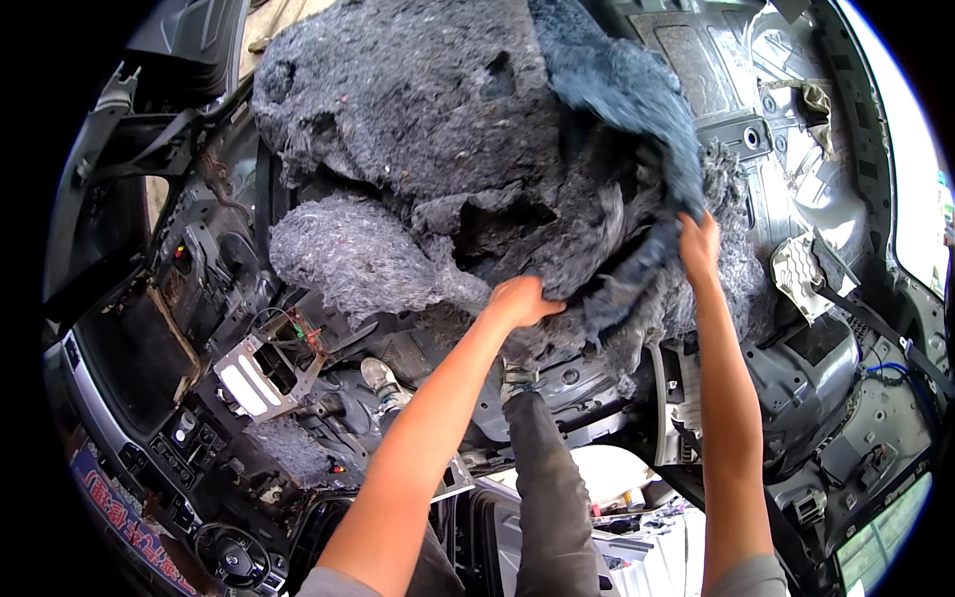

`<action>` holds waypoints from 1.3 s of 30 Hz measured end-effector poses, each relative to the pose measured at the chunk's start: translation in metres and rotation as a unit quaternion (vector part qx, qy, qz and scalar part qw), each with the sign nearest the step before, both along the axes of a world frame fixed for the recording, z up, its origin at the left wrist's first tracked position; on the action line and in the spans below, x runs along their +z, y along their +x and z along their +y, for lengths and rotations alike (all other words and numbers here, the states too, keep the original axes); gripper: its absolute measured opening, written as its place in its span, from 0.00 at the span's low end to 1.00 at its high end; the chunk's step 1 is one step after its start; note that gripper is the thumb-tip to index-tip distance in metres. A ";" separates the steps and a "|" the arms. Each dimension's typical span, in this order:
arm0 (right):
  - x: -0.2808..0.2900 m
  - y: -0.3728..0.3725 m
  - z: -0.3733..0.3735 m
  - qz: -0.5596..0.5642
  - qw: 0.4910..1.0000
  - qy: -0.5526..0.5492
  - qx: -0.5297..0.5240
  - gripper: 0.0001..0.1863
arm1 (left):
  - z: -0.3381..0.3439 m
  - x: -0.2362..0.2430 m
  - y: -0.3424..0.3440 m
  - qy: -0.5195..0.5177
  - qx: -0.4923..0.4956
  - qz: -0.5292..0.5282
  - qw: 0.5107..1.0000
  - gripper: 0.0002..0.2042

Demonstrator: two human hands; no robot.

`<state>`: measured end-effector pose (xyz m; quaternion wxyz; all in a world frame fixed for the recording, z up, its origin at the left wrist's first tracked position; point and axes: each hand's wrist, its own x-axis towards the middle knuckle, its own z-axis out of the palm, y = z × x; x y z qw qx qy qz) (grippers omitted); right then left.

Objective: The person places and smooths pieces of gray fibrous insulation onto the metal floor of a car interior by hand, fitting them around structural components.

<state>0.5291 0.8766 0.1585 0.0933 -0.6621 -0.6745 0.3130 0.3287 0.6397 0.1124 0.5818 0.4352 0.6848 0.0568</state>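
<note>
Starting at your left, the steering wheel [232, 561] sits below and to the left of the grey felt mat [418, 119], and the silver metal box [257, 380] is nearer the mat, just off its lower left lobe. The mat itself lies bunched and torn over the stripped car interior, ahead of your legs; whether it is one piece or several you cannot tell from here. Your left shoe [380, 376] shows below the mat's left part. Your left hand [522, 301] is at the mat's near edge, fingers curled in against the felt, their tips partly hidden, so how firmly they grip cannot be told. Your right hand [699, 244] is at the mat's right side, fingers bent and pinching the lower end of the blue-grey layer [637, 90], which runs along that side and looks blurred. Right of the mat is a pale patterned piece [799, 279]. The step in hand looks like pulling or folding the padding with both hands; the next move seems to call for a firm hold on both edges and a steady, even draw, since the ragged felt could tear further.
</note>
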 end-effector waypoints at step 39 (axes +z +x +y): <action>0.191 -0.114 -0.250 0.178 0.863 -0.453 0.131 0.26 | -0.302 0.190 -0.016 0.162 0.344 -0.155 0.912 0.24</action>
